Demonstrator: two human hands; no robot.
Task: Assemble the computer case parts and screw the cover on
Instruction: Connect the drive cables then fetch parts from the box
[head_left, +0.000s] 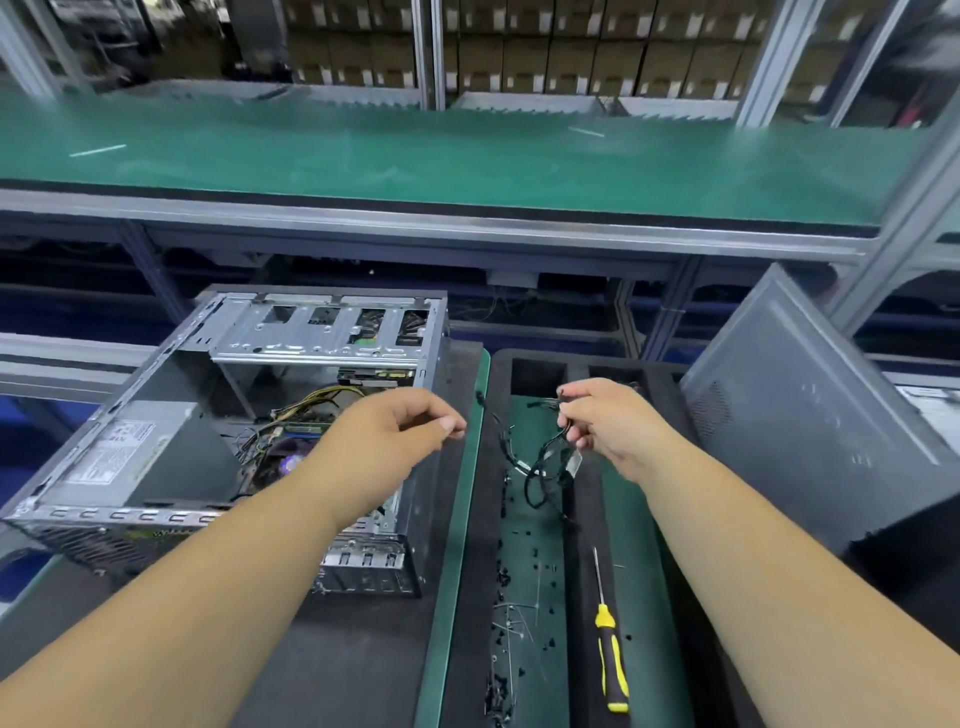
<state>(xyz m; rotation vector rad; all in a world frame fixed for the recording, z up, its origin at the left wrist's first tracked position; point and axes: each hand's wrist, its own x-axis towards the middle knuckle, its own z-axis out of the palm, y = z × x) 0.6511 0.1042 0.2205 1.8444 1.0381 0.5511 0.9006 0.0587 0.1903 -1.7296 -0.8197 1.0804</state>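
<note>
**Open computer case, cable bundle in hand, tools on the tray**

- Computer case (234, 415): left of centre, lying on its side, open top showing a grey power supply (140, 452) at lower left, a metal drive cage (327, 327) at the top, and yellow and black wires inside.
- Left hand (384, 441): centre of frame, over the case's right edge, fingers curled with thumb against forefinger; whether it pinches anything cannot be told.
- Right hand (608, 421): right of centre, fingers pinching the upper end of a black cable bundle (545, 467), which hangs in loops to the tray below.
- Foam tray (587, 597): lower centre, dark with green floor strips, scattered with small black screws (501, 577).
- Screwdriver (610, 649): yellow-and-black handle, lying in the tray, lower right of centre, tip pointing up.
- Side cover (800, 415): grey panel, right of frame, leaning upright beside the tray.
- Green conveyor belt (467, 156): across the upper frame.
</note>
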